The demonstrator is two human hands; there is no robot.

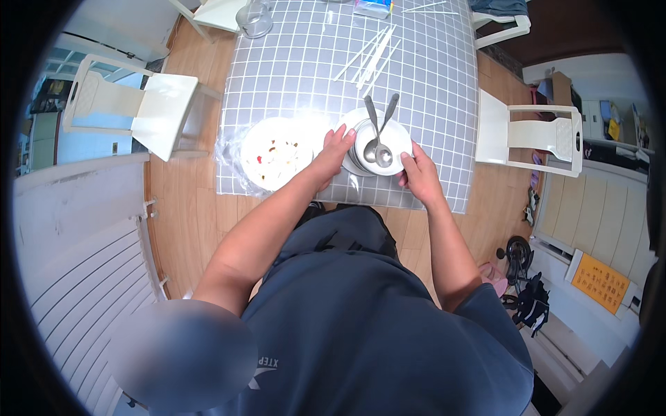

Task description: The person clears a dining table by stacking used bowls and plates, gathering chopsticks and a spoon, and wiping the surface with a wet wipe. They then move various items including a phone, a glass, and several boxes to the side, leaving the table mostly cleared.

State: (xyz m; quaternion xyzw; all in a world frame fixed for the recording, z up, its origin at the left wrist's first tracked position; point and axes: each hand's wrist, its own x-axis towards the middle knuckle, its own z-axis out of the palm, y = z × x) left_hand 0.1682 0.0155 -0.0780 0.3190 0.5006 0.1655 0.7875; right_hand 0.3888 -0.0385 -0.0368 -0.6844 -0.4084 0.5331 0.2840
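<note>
A stack of white bowls [399,136] stands near the front edge of the table, with two metal spoons [384,155] lying in the top bowl, handles pointing away from me. My right hand [419,171] grips the right rim of the stack, thumb on top and fingers beneath. On the stack's left side is my left hand [333,155], its fingers apart; whether it touches the bowls I cannot tell. Partly hidden under the stack is another white dish [351,118]. Left of my hands, a white plate [277,161] with food scraps rests on crumpled clear plastic [229,156].
Several white chopsticks [372,60] lie loosely beyond the bowls on the checked tablecloth [302,67]. A glass jar [254,21] stands at the far left, a colourful packet [373,7] at the far edge. White chairs [166,109] flank the table on both sides.
</note>
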